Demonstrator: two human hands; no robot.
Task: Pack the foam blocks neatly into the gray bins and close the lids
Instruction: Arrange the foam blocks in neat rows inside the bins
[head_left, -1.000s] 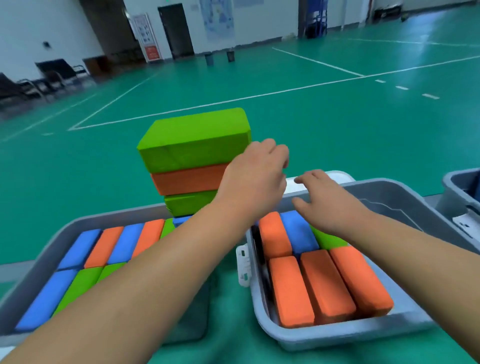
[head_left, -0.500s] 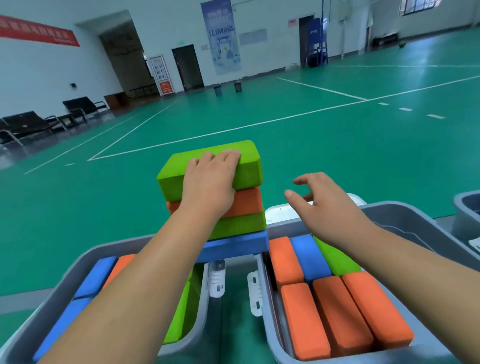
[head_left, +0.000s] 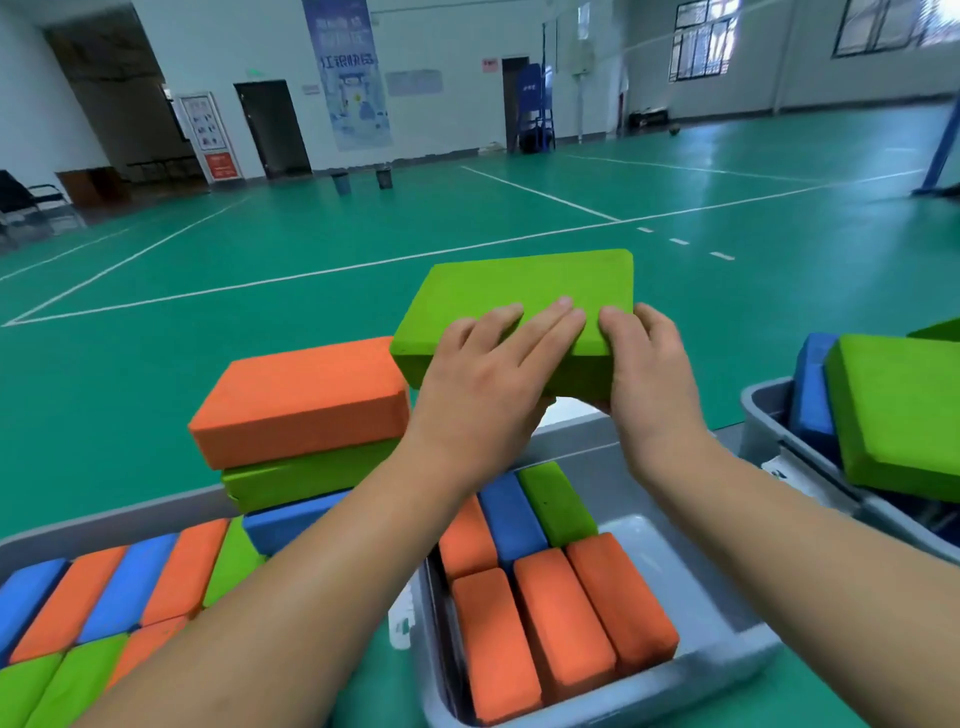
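Gripping green foam block (head_left: 519, 293) between left hand (head_left: 480, 387) and right hand (head_left: 655, 387), fingers curled over its top. Just lifted off the left stack, leaving orange block (head_left: 301, 400) uppermost; held above middle gray bin (head_left: 691, 587), probably ready for packing.

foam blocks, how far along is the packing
Done: the left bin holds rows of blocks, and the middle bin has six standing on edge. In hand: the left hand and right hand grip a green block above the middle bin. Left: a stack of three sits on the left bin, the right bin holds blocks lying askew, the middle bin has free room, and no lid is closed.
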